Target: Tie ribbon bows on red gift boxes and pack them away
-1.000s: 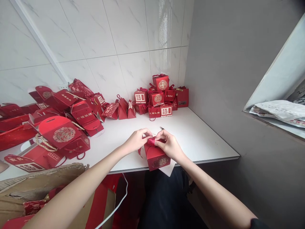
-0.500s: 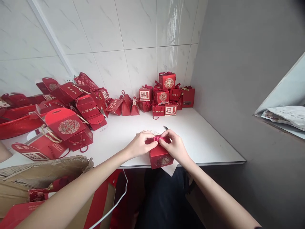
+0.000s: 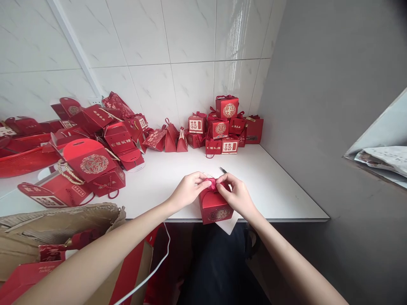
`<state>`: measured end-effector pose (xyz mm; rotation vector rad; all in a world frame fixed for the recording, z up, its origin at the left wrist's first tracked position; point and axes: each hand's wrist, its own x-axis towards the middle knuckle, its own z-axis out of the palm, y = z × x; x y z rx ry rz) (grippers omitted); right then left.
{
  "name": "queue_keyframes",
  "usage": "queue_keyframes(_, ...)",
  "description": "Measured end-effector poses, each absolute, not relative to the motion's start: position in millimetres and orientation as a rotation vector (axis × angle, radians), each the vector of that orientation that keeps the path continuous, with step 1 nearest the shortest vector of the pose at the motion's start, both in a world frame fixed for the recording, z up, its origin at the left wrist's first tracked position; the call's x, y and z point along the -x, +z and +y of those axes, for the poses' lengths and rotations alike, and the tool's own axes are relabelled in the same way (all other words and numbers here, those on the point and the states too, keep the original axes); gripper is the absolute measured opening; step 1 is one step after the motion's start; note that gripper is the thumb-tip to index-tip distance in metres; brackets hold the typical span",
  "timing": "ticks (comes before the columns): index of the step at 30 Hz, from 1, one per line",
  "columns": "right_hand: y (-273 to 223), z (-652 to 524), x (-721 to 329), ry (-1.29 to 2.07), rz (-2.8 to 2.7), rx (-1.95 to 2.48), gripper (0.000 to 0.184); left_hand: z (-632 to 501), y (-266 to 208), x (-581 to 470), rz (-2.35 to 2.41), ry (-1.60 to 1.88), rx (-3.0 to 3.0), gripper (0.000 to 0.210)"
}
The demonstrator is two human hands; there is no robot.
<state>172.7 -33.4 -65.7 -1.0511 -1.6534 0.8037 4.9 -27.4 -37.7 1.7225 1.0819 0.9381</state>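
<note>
A red gift box [image 3: 217,210] with a gold round emblem on its front stands at the near edge of the white table. On its top is a red ribbon [image 3: 211,183], gathered in a bow-like loop. My left hand [image 3: 190,189] pinches the ribbon from the left between thumb and fingers. From the right, my right hand [image 3: 235,192] pinches the ribbon close beside it, fingertips almost meeting. A pale card [image 3: 229,224] juts out under the box past the table edge. Just behind my hands lies a dark pen [image 3: 223,170], partly covered.
Finished-looking red boxes [image 3: 227,110] are stacked against the tiled wall. Many red boxes and bags [image 3: 93,163] crowd the table's left side. An opened cardboard carton [image 3: 104,212] stands below my left arm, with a white cable [image 3: 159,264] beside it. A grey wall [image 3: 305,106] bounds the right.
The ribbon loop now stands more open and visible between my fingertips. Both hands remain on it at the box top. The camera view has shifted slightly.
</note>
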Motion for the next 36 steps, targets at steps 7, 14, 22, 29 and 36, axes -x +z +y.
queue_keyframes(7, -66.7, -31.3, -172.2, 0.777, -1.651, 1.040, 0.013, -26.6, -42.6, -7.1, 0.955, 0.960, -1.671, 0.027)
queue_keyframes(14, -65.9, -29.1, -171.9, 0.753, -1.654, 1.031, 0.013, -28.7, -45.5, -11.4, 0.985, 0.992, -1.582, 0.022)
queue_keyframes(22, -70.9, -31.3, -180.5, 0.724, -1.712, 0.957, 0.011, -31.0, -42.1, -11.3, 0.982, 0.975, -1.497, 0.022)
queue_keyframes(29, -66.6, -37.6, -184.0, 0.451, -1.872, 0.929, 0.008, -26.9, -46.9, -7.4, 0.990, 0.989, -1.467, 0.030)
queue_keyframes(36, -61.7, -36.3, -190.7, 0.290, -1.920, 0.973, 0.014, -25.3, -33.5, 3.7, 1.090, 0.960, -1.716, 0.026)
